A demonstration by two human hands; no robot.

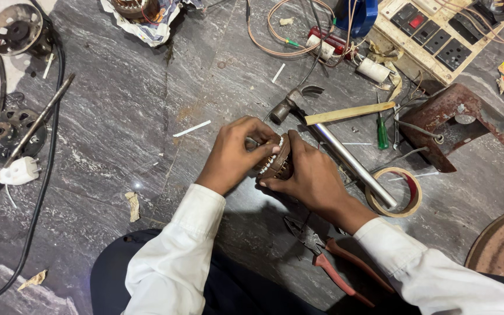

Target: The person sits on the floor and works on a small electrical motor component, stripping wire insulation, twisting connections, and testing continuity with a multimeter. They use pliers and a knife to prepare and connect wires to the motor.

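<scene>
Both my hands close around a small brown wound motor core [276,158] with white insulation slips along its edge, held just above the grey stone floor. My left hand [235,153] grips it from the left, fingers curled over its top. My right hand [310,174] cups it from the right and below. Most of the core is hidden between the palms.
A claw hammer [291,102] with a steel handle [354,166] lies just behind my hands. Red-handled pliers [328,262] lie near my right sleeve. A tape roll [395,192], green screwdriver [382,133], rusty bracket [453,119], switchboard [433,35], wires, white plug [20,171] and black cable [45,175] lie around.
</scene>
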